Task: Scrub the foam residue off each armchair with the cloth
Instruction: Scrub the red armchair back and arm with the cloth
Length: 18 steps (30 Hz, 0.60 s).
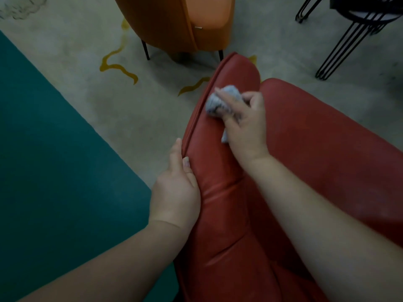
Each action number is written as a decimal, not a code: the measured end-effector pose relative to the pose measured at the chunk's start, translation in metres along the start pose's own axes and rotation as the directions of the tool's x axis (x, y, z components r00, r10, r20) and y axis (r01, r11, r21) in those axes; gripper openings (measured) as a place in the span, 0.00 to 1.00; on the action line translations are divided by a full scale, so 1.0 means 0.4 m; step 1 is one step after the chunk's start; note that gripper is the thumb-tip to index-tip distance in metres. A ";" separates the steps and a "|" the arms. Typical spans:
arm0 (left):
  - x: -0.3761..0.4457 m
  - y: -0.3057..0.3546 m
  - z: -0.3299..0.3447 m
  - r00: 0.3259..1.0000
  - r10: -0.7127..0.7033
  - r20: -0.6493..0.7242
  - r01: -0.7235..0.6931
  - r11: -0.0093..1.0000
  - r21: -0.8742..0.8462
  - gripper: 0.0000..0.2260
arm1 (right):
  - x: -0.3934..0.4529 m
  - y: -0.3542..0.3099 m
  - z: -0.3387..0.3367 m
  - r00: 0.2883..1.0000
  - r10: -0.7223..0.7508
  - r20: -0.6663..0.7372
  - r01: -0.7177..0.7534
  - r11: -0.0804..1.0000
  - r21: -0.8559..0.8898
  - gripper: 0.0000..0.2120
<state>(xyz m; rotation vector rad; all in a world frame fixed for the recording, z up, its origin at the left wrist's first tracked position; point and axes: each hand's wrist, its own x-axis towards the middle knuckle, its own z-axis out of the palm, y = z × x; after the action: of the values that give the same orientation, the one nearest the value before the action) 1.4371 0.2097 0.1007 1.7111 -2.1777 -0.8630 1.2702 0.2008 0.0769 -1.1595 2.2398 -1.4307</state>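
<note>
A red leather armchair (316,153) fills the lower right of the head view, its left armrest (220,166) running away from me. My right hand (246,125) grips a crumpled light blue-grey cloth (220,101) and presses it onto the top of that armrest near its far end. My left hand (176,184) rests against the armrest's outer side, fingers straight along the seam, thumb on top. A second armchair, orange (174,20), stands beyond on thin dark legs. No foam is plainly visible on the red leather.
The floor is a pale carpet (91,68) with yellow wavy lines and a teal area (43,160) at the left. A black wire-legged chair or table (349,29) stands at the upper right, close to the red armchair's far side.
</note>
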 end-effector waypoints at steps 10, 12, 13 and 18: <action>0.002 -0.008 0.009 1.000 0.016 0.004 -0.016 1.000 -0.004 0.21 | -0.254 -0.016 -0.103 0.966 0.023 0.257 -0.048 0.994 0.093 0.16; 0.002 -0.010 0.010 1.000 0.013 0.005 -0.013 1.000 -0.017 0.21 | -0.264 -0.024 -0.107 0.965 0.063 0.254 -0.079 0.995 0.054 0.18; 0.003 -0.010 0.010 1.000 0.009 0.009 -0.009 1.000 -0.022 0.20 | -0.264 -0.031 -0.108 0.969 0.080 0.234 -0.089 0.996 0.025 0.19; 0.008 0.002 0.003 0.998 -0.014 0.054 0.014 1.000 -0.004 0.20 | -0.274 -0.071 -0.113 0.968 0.161 0.194 -0.135 0.981 -0.141 0.19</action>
<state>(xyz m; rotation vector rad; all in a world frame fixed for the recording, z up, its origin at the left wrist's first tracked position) 1.4347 0.2071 0.0997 1.7226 -2.1986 -0.9271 1.3300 0.3045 0.1008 -1.0946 2.2453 -1.0750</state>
